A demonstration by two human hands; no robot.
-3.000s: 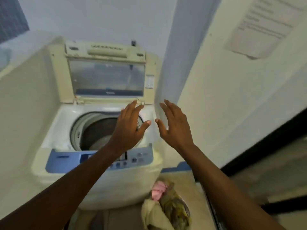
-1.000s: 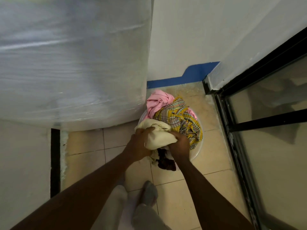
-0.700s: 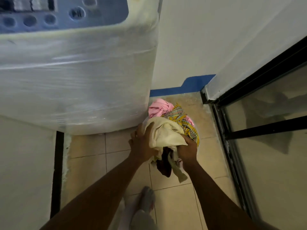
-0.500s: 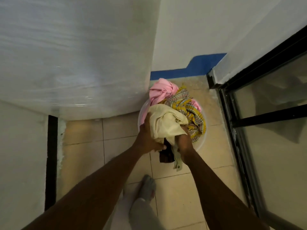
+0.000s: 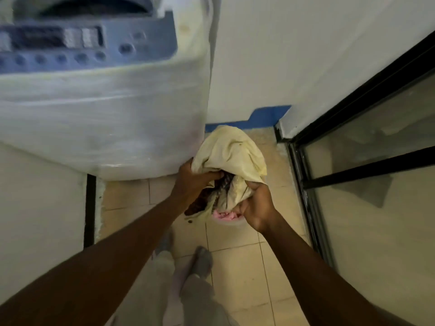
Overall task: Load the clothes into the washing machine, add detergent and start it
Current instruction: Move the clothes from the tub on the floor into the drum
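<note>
A bundle of clothes point(image 5: 231, 156), cream cloth on the outside with dark fabric inside, hangs above the floor beside the washing machine's right front corner. My left hand point(image 5: 193, 182) grips its left side and my right hand point(image 5: 255, 205) grips its lower right. A bit of pink cloth point(image 5: 223, 215) shows under the bundle in a pale basin, which is mostly hidden. The white top-loading washing machine point(image 5: 101, 118) fills the upper left, wrapped in plastic film, with its blue control panel point(image 5: 82, 48) and the edge of the open drum at the top.
A white wall stands behind the bundle, with a blue strip point(image 5: 263, 116) at its foot. A black-framed glass door point(image 5: 353, 175) runs along the right. The floor is beige tile point(image 5: 237, 274); my feet point(image 5: 202, 262) stand below the bundle.
Both hands reached down from the open machine to the basin, took hold of the cream bundle and lifted it. The control panel has come back into view at the top.
</note>
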